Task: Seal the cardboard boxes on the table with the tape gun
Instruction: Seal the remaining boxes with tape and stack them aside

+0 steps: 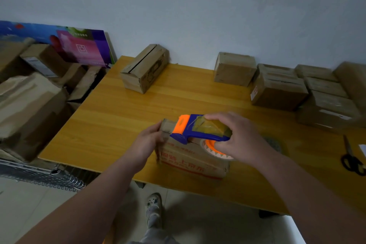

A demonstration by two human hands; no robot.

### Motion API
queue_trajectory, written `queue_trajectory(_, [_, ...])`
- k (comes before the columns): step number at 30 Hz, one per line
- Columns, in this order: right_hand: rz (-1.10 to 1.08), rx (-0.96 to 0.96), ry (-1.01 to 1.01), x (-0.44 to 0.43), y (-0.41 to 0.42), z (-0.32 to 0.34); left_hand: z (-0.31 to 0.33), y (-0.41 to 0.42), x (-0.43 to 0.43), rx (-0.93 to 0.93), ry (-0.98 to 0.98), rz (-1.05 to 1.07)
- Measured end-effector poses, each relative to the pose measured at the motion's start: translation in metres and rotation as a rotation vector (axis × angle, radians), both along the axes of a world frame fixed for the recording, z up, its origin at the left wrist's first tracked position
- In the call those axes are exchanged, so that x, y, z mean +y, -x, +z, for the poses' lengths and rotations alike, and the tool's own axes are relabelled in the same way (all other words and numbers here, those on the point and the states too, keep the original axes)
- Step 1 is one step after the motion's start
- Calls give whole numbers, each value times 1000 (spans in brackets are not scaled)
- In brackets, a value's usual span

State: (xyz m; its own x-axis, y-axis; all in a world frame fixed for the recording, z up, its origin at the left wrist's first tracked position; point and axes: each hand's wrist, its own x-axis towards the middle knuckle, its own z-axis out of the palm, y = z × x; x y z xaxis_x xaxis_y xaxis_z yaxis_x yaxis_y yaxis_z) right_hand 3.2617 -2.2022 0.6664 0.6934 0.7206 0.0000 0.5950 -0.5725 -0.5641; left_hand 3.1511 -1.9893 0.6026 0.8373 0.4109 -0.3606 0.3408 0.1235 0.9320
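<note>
Item 1, nearest: two bare forearms, reaching in from the lower edge, with a pale shoe point(153, 208) seen on the floor between them.

Item 2: left hand point(146, 140), laid against the left end of the printed box point(190, 162). The fingers appear fairly straight, bracing rather than clasping, though blur softens this.

Item 3: right hand point(239, 136), curled over the tape gun point(190, 128) and gripping it around the roll point(215, 149).

Item 4: the tape gun itself, blue with an orange nose, held on top of the printed box near the table's point(118, 117) front edge.

Item 5: an open-seamed box point(145, 67) at the far side, and a cluster of boxes point(277, 89) far right.

Item 6: scissors point(352, 156), at the right edge.

Risks, as judged: the box could be pushed off the near edge if the pull is not matched by the bracing hand. The tape could be laid crooked or off the seam should the gun tilt. A wrinkle is likely if pressure is lost mid-stroke. The strip may tear raggedly unless the blade is pressed down firmly.
</note>
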Motion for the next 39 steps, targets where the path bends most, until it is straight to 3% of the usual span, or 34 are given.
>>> queue_trajectory(6, [6, 16, -10, 0, 2, 1, -8, 3, 12, 66, -98, -294])
queue_trajectory(9, [4, 16, -15, 0, 1, 0, -12, -6, 20, 17, -640, -435])
queue_trajectory(11, [3, 9, -16, -1, 1, 0, -11, -13, 20, -73, -806, -524])
queue_trajectory(14, [2, 8, -11, 0, 2, 0, -8, -20, 19, -210, -836, -582])
queue_trajectory(17, [18, 8, -15, 0, 2, 2, -12, -22, 23, -215, -856, -577])
queue_trajectory(23, [53, 63, -10, -12, -1, 8, -14, -23, 25, -100, -915, -602])
queue_trajectory(30, [-6, 11, 159, -97, -17, 14, -1, -21, 21, 48, -1002, -639])
queue_trajectory(34, [1, -39, 139, -98, -18, 7, 2, -18, 16, 168, -1213, -703])
queue_trajectory(39, [-9, -48, 121, -103, -13, 5, 6, -9, -1, 321, -1370, -629])
